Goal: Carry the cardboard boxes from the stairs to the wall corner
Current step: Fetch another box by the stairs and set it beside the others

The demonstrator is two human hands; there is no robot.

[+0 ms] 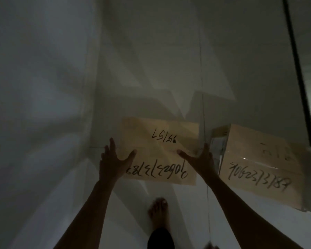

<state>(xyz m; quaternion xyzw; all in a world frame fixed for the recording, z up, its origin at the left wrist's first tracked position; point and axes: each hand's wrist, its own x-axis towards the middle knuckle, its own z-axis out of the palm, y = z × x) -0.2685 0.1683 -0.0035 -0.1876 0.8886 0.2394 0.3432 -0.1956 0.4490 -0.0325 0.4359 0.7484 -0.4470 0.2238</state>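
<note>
Bare foot (158, 212) nearest, on the pale floor (187, 221). Beyond, left hand (113, 159) and right hand (198, 159), grips spread wide, flanking the left box (162, 151) without clasping. Right box (262, 164) just beside. Best nudged square, far into the wall corner (95, 97).

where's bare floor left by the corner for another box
Bare floor lies left of the left box, along the left wall, and in front near the foot. It is crowded between that box and the right box, where the right hand is.

Dim, seemingly white walls (43, 78), floor (187, 212)
</note>
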